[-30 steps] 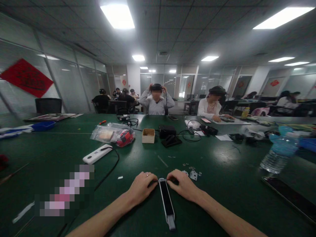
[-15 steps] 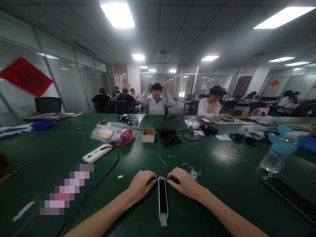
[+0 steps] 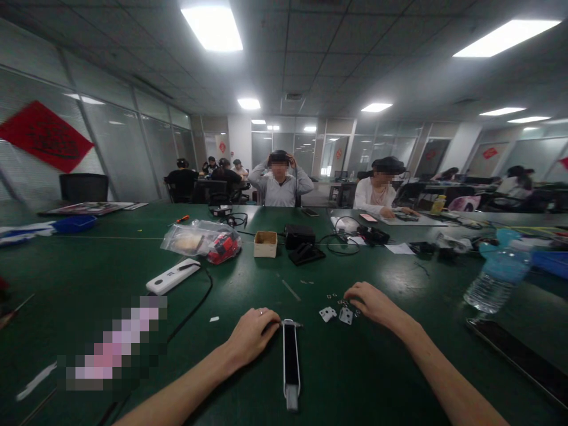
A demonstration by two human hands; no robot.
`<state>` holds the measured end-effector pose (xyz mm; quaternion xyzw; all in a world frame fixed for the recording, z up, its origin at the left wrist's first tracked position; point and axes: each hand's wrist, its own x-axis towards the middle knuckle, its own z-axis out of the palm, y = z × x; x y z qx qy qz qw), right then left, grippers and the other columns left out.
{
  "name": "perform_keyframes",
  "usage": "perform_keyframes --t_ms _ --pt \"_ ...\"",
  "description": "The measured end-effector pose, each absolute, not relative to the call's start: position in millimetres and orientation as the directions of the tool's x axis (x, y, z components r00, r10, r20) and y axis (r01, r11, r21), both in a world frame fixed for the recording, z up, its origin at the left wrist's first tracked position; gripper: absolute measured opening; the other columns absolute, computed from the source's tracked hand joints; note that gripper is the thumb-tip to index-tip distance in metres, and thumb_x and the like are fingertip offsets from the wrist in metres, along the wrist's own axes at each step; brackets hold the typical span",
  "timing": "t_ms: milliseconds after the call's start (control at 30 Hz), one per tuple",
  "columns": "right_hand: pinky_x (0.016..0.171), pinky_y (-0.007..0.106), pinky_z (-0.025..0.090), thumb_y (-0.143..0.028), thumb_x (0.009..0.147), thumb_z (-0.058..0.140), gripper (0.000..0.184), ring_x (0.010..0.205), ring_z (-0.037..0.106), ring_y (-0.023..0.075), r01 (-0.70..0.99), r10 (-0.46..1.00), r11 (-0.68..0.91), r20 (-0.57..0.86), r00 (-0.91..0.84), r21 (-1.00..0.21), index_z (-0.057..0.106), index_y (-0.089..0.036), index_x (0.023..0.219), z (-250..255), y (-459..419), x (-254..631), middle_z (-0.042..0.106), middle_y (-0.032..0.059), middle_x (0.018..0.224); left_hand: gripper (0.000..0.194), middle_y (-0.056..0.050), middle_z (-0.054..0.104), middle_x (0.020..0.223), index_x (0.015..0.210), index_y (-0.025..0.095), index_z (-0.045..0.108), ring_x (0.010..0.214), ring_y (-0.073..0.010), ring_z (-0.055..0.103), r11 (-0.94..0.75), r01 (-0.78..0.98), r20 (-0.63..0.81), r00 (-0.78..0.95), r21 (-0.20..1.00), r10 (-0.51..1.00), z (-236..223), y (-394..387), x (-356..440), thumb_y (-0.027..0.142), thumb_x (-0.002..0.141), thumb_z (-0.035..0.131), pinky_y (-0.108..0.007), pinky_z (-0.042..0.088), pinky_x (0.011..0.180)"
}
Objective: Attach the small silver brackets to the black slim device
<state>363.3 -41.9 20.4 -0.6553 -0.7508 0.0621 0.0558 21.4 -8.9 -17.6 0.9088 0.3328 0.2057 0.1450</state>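
In front of me on the green table lies a long narrow device (image 3: 291, 358) with a silver frame, a black face and a grey end piece. A thin rod (image 3: 297, 325) crosses its far end and sticks out on the right. My left hand (image 3: 252, 334) is closed at the far left corner, fingertips pinching there. Farther right, my right hand (image 3: 375, 305) reaches over several small rings (image 3: 343, 303), its thumb and forefinger apart. Close by lie two small metal plates with holes, a left one (image 3: 327, 314) and a right one (image 3: 346, 316).
A white power strip (image 3: 173, 276) with a black cable lies left. Beyond are a bag of parts (image 3: 199, 239), a small box (image 3: 265, 244) and a black case (image 3: 300, 236). A water bottle (image 3: 497, 275) and a dark phone-like slab (image 3: 519, 355) stand right. Two people sit opposite.
My right hand has let go of the device's far end and moved right to the small rings. The left metal plate and the rod's right end now show. My left hand stays put.
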Motion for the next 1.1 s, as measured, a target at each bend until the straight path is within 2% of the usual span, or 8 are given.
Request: perform_keyframes --t_ms 367,567,767,1100 --pt "0.079 0.028 0.04 -0.024 0.087 0.043 0.023 0.094 0.055 0.0204 0.982 0.996 0.081 -0.016 -0.084 -0.171 0.064 -0.017 0.095 1.6 -31.5 363.2 0.063 0.0085 0.099 0.016 0.0 0.064 0.095 0.098 0.023 0.06 0.085 -0.0158 0.058 -0.727 0.549 0.261 0.694 0.411 0.671 -16.4 -9.3 19.7 0.024 0.092 0.046 -0.028 0.042 0.078" --pt "0.08 0.029 0.041 -0.022 0.089 0.039 0.026 0.094 0.056 0.0209 0.983 0.997 0.071 0.01 -0.07 -0.169 0.063 -0.016 0.099 0.9 -30.7 363.3 0.063 0.0095 0.098 0.016 -0.001 0.065 0.095 0.097 0.022 0.06 0.085 -0.0161 0.058 -0.724 0.559 0.255 0.691 0.405 0.676 -15.3 -10.0 20.6 0.023 0.091 0.045 -0.028 0.042 0.078" --pt "0.081 0.03 0.042 -0.023 0.088 0.039 0.029 0.095 0.056 0.0211 0.972 0.997 0.072 0.039 -0.065 -0.222 0.062 -0.014 0.102 3.1 -32.6 361.8 0.063 0.0102 0.1 0.016 -0.001 0.065 0.095 0.097 0.022 0.06 0.086 -0.0166 0.059 -0.723 0.564 0.255 0.689 0.398 0.678 -13.1 -11.1 21.1 0.023 0.091 0.045 -0.029 0.043 0.077" --pt "0.074 0.028 0.041 -0.022 0.085 0.041 0.025 0.087 0.056 0.0199 0.979 0.999 0.04 0.034 -0.034 -0.201 0.064 -0.014 0.09 10.2 -33.9 356.6 0.063 0.0089 0.091 0.015 -0.002 0.065 0.094 0.096 0.022 0.06 0.086 -0.0171 0.059 -0.724 0.577 0.252 0.689 0.377 0.68 -13.0 -11.0 21.9 0.021 0.091 0.046 -0.028 0.043 0.077"
